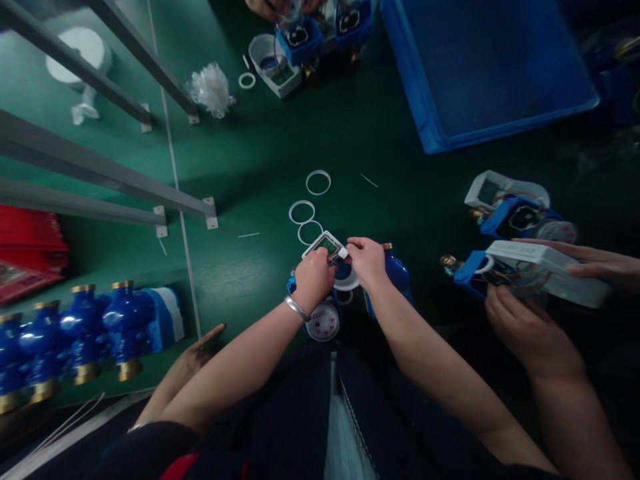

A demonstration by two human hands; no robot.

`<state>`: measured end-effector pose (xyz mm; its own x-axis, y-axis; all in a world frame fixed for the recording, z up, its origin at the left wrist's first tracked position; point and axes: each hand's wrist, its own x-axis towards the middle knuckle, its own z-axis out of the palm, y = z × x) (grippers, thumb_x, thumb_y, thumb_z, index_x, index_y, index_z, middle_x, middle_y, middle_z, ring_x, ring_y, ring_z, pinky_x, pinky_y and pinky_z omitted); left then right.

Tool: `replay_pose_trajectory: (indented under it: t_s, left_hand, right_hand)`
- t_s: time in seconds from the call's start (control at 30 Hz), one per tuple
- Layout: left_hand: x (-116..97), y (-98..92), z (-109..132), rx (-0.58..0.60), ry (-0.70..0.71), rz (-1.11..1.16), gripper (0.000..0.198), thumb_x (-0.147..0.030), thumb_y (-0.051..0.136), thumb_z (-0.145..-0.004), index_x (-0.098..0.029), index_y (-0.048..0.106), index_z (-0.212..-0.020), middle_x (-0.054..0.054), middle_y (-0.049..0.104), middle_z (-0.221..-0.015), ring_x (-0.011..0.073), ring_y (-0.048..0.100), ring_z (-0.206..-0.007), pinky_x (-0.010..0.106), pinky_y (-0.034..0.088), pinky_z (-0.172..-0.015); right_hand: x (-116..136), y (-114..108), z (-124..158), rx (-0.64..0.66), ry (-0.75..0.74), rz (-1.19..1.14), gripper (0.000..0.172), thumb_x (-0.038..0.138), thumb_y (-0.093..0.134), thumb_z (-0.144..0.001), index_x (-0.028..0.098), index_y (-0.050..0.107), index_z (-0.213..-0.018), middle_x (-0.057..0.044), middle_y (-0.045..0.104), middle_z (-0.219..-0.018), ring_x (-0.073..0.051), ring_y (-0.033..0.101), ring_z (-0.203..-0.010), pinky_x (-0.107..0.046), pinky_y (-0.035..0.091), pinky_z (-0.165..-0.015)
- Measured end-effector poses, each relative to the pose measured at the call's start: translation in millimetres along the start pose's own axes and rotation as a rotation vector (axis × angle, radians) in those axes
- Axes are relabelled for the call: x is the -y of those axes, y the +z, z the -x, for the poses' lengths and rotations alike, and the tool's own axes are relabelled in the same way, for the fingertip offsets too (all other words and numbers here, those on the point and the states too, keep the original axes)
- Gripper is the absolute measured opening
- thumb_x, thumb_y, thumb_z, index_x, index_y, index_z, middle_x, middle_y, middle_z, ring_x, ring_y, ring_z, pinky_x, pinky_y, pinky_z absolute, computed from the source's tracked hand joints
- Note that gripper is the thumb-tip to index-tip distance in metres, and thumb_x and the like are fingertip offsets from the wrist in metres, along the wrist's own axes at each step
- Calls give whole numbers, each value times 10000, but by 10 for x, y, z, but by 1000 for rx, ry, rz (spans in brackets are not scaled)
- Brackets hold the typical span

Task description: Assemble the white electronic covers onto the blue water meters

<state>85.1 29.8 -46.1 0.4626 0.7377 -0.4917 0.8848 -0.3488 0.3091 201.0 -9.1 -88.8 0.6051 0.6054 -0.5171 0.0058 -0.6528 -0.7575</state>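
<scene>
Head view: left hand [313, 277] and right hand [367, 261], fingers pinched on opposite ends of the white display module [323, 244], hold it just above the blue water meter [397, 272] at the counter's [260, 167] near edge; keeping it level seems wisest.

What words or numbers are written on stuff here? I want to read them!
Nothing here is readable.
Meter dial: print too small and blurred.
White-framed part pinched by left hand and right hand: no text shows.
Red boxes: any print is blurred.
</scene>
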Motion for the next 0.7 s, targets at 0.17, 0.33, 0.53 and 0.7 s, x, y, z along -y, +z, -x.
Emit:
replay_pose_trajectory:
  t_s: [0.17,0.33,0.53,0.7]
  left_hand:
    - [28,4,21,-2,-18,20,122,-308,537,-806,-191,535,-837,40,612,-872,176,575,-821,265,406,-659]
    - [-7,1,106,-94,61,-30,176,-155,468,-780,-190,571,-919,61,575,-968,175,548,-866,272,408,-702]
    - [-112,-69,209,-155,215,-237,266,-358,499,-797,-145,657,-805,124,558,-980,272,467,-998,401,378,-830]
    - [-211,-59,208,-191,273,-320,314,-153,379,-822,-92,688,-828,163,591,-957,324,417,-1096,494,266,-959]
  right_hand:
    - [-16,2,-1,-40,-15,27,230,166,544,-738,126,650,-937,-80,670,-885,-181,633,-841,-307,513,-798]
    - [-33,3,-27,-51,-32,40,234,172,537,-742,126,650,-941,-81,669,-898,-184,627,-868,-320,508,-818]
    - [-19,-1,-40,-47,-36,40,226,166,535,-746,128,650,-937,-79,668,-904,-178,626,-868,-310,510,-811]
    - [32,-24,3,-33,-35,32,232,158,537,-748,114,646,-948,-92,666,-919,-177,627,-862,-310,510,-810]
